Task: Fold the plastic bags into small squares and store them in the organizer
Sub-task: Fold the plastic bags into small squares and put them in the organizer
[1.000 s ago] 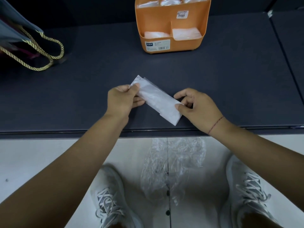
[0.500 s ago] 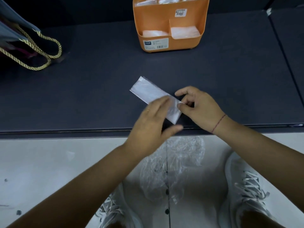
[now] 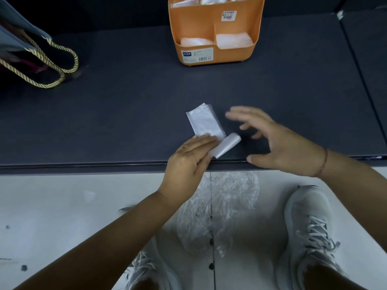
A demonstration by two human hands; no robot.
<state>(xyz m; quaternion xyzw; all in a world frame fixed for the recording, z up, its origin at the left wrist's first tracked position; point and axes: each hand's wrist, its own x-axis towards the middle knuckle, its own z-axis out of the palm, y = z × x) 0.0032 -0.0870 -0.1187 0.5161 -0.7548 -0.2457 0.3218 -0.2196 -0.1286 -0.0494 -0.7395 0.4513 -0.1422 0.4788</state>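
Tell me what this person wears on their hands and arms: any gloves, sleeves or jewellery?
No gloves and no sleeves in view. The left hand has a small gold-coloured ring on one finger; the right hand has a thin reddish cord bracelet round its wrist.

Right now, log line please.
left hand: presses bag strip | right hand: open, off it | strip's near end curls up | organizer: holds folded bags

Thin glossy plastic bag [image 3: 204, 124]; matt, seemingly cloth-covered table [image 3: 125, 114].

The left hand [image 3: 188, 162] lies flat, fingers [image 3: 202, 141] straight, while the right hand [image 3: 280, 145] hovers with fingers spread.
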